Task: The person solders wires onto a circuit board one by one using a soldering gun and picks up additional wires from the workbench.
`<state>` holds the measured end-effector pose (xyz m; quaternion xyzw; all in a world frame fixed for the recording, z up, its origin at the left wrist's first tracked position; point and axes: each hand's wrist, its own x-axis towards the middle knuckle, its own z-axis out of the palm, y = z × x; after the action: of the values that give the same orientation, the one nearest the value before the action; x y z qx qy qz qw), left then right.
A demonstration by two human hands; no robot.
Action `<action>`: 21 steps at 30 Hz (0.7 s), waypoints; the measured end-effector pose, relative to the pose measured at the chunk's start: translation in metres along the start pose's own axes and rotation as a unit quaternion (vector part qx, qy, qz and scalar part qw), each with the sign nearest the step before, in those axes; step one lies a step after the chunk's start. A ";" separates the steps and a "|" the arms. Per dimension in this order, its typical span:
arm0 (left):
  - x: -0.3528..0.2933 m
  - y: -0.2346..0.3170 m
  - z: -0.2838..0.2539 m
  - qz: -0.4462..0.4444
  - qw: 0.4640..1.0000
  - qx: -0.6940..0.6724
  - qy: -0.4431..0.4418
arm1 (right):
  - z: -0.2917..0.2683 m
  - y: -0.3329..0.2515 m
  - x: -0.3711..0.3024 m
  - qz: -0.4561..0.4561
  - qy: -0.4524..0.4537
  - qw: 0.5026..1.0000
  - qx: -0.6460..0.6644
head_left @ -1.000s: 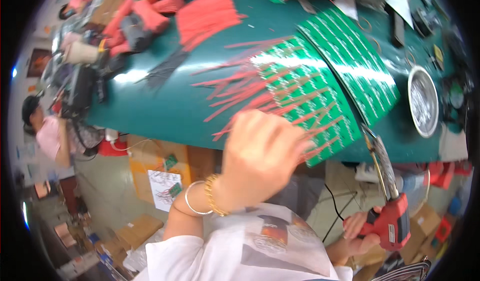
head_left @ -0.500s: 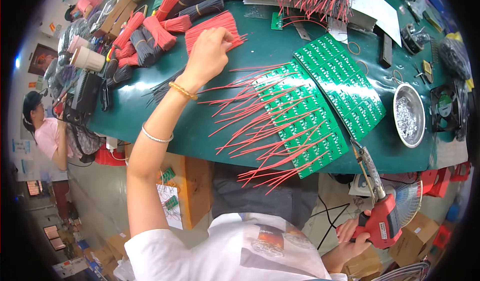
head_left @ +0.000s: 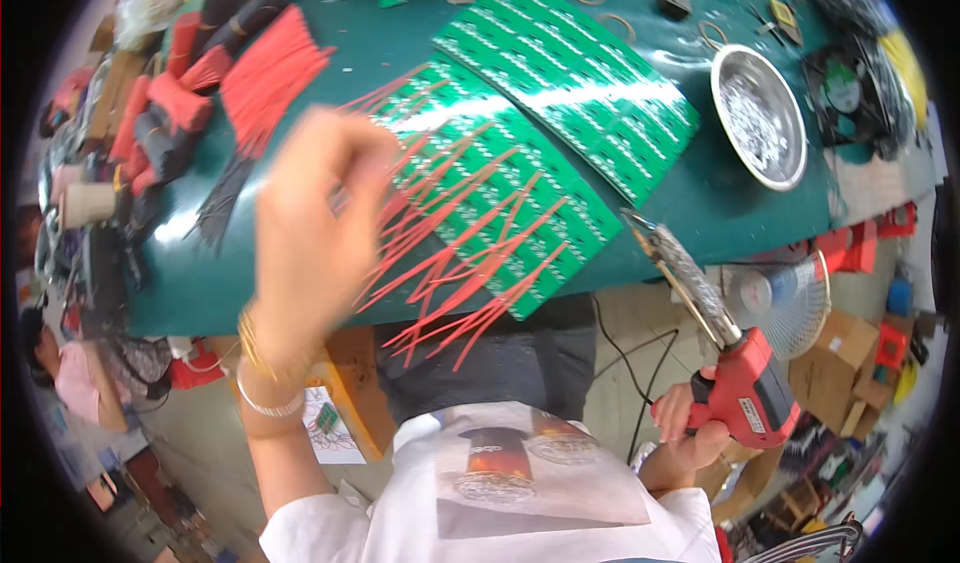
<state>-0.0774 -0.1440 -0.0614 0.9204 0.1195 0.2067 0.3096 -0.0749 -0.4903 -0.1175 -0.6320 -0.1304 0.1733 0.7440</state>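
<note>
My right hand point(head_left: 692, 425) is wrapped round the grip of a red soldering gun point(head_left: 752, 395). Its long metal tip reaches up to the table edge, close by the lower corner of a green circuit board panel point(head_left: 595, 93). A second green panel point(head_left: 525, 188) lies against the first one, with rows of red wires point(head_left: 470, 263) standing off it toward the left and front. Over the left ends of those wires hovers my left hand point(head_left: 325, 218), blurred, thumb and fingers pinched together. Whatever may be between them is too smeared to see.
Loose red wires point(head_left: 268, 73) are fanned out at the upper left, beside bundles of red and black wires point(head_left: 180, 103). A metal bowl point(head_left: 716, 83) with silvery bits stands on the right, near a small black fan point(head_left: 845, 88). Below the table edge is a round fan point(head_left: 790, 308).
My left hand has left the loose red wires and come back toward me. My view has shifted, so the panels sit further left. The soldering gun stays in my right hand.
</note>
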 end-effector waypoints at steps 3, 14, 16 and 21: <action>-0.032 0.043 0.038 0.054 0.996 -0.069 -0.033 | -0.001 -0.004 0.001 0.018 -0.027 0.999 0.004; -0.040 0.055 0.090 0.034 0.999 0.040 0.011 | -0.003 -0.002 -0.014 0.066 0.004 0.998 0.013; -0.041 0.055 0.093 0.033 0.998 0.051 0.021 | -0.002 -0.007 -0.013 0.089 0.009 0.996 -0.024; -0.042 0.057 0.091 0.023 0.997 0.066 0.016 | -0.002 -0.005 -0.007 0.087 0.015 0.996 -0.001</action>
<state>-0.0680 -0.2509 -0.1047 0.9379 0.1161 0.2203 0.2415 -0.0803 -0.4958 -0.1128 -0.6439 -0.0641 0.2275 0.7277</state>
